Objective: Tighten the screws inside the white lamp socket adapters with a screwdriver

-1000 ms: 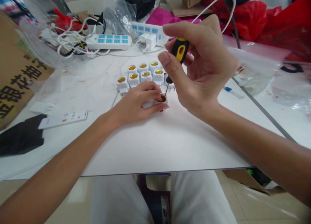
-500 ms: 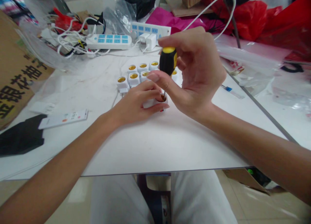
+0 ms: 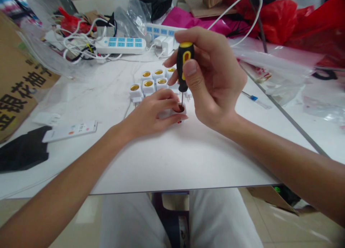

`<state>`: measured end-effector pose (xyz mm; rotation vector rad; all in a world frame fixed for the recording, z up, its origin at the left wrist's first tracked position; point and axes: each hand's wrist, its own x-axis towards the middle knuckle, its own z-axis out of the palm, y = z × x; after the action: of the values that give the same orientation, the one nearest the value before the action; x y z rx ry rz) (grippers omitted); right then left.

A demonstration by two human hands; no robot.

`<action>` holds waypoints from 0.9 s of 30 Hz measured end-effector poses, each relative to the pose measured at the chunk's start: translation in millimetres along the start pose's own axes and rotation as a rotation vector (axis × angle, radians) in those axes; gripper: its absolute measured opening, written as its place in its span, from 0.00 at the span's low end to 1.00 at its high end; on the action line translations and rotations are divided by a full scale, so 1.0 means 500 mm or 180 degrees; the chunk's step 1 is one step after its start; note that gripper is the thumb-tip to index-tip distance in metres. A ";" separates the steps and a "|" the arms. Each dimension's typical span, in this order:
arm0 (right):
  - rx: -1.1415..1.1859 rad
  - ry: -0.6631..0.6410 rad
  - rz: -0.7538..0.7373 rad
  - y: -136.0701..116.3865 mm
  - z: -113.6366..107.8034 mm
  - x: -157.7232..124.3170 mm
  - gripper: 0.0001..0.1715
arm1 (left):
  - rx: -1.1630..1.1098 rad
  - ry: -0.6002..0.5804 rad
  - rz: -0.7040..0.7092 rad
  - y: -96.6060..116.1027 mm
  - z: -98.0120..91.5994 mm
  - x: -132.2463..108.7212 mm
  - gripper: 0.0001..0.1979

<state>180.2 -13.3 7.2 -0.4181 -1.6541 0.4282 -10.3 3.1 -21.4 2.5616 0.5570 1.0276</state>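
Note:
My left hand [image 3: 151, 113] lies on the white table [image 3: 175, 158] with its fingers wrapped round a small white lamp socket [image 3: 178, 111] that has a brass-lined opening. My right hand [image 3: 212, 79] is closed on a black and yellow screwdriver [image 3: 183, 66], held upright, its thin shaft reaching down into the socket's opening. Just behind my hands stands a cluster of several more white sockets with brass insides [image 3: 152, 83].
Two white power strips with blue outlets [image 3: 120, 45] and tangled white cables lie at the back. A brown cardboard box [image 3: 16, 83] stands at the left, a white card [image 3: 70, 130] and black cloth [image 3: 23, 151] near it. Clear plastic bags [image 3: 277, 66] and red bags lie at the right.
My right hand has shifted left and lower, bringing the screwdriver from a tilt to upright over the socket. Thumb and fingers have changed their places on the handle. The left hand has stayed put.

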 end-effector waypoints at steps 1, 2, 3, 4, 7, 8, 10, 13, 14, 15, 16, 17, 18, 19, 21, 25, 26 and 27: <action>0.0025 -0.0064 0.0001 0.002 -0.001 -0.001 0.19 | 0.0007 0.0001 -0.0017 0.001 0.000 0.000 0.08; 0.0004 -0.0067 -0.0032 0.003 -0.002 -0.001 0.18 | 0.0009 -0.0002 -0.0021 0.001 -0.001 -0.001 0.08; -0.0057 -0.0010 -0.0083 0.004 -0.003 -0.002 0.18 | 0.0011 -0.0007 -0.0014 0.001 -0.001 -0.001 0.07; -0.0147 0.0065 -0.0170 0.004 -0.004 -0.002 0.16 | 0.0017 -0.0009 -0.0003 0.001 0.000 -0.002 0.07; -0.0619 0.0285 -0.0183 -0.001 -0.008 -0.002 0.15 | 0.0060 -0.0011 0.0013 -0.001 0.001 -0.002 0.06; -0.0791 0.0301 -0.0094 -0.004 -0.010 -0.002 0.17 | 0.0073 -0.0015 0.0004 -0.001 0.001 -0.002 0.07; -0.1001 0.0334 0.0081 -0.006 -0.010 -0.001 0.19 | 0.0065 -0.0049 -0.0009 -0.002 0.001 -0.002 0.07; -0.0722 0.0385 0.0043 -0.003 -0.005 -0.002 0.16 | -0.0008 -0.0072 0.0014 -0.002 0.000 -0.001 0.06; -0.0549 0.0360 0.0011 -0.002 -0.002 -0.002 0.14 | -0.0028 -0.0063 0.0031 -0.002 0.000 -0.001 0.06; -0.0399 0.0324 0.0013 0.000 0.001 -0.003 0.14 | -0.0038 -0.0053 0.0037 -0.002 0.000 -0.001 0.06; -0.0298 0.0288 0.0051 0.001 0.004 -0.005 0.15 | -0.0035 -0.0039 0.0034 -0.002 0.000 -0.001 0.06; -0.0250 0.0259 0.0122 0.002 0.006 -0.006 0.16 | -0.0021 -0.0022 0.0024 -0.002 0.000 -0.001 0.07; -0.0241 0.0264 0.0202 0.003 0.007 -0.008 0.17 | -0.0006 -0.0006 0.0016 -0.001 0.000 -0.001 0.07; -0.0244 0.0287 0.0282 0.005 0.006 -0.009 0.17 | 0.0007 0.0008 0.0013 -0.001 0.000 -0.001 0.08; -0.0249 0.0326 0.0288 0.009 0.003 -0.010 0.17 | 0.0017 0.0031 0.0028 0.000 0.000 -0.001 0.09; -0.0441 0.0396 -0.0112 0.017 -0.008 -0.003 0.16 | 0.0042 0.0028 0.0040 0.001 0.000 -0.001 0.10; -0.0526 0.0411 -0.0154 0.017 -0.010 0.000 0.17 | 0.0057 0.0030 0.0046 0.001 0.000 -0.001 0.10; -0.0585 0.0410 -0.0128 0.016 -0.012 0.002 0.17 | 0.0070 0.0032 0.0047 0.001 0.000 -0.001 0.10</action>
<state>186.0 -5.9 4.6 -0.5369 -1.5788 0.2152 -10.6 2.5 -21.4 2.5848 0.5559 1.0453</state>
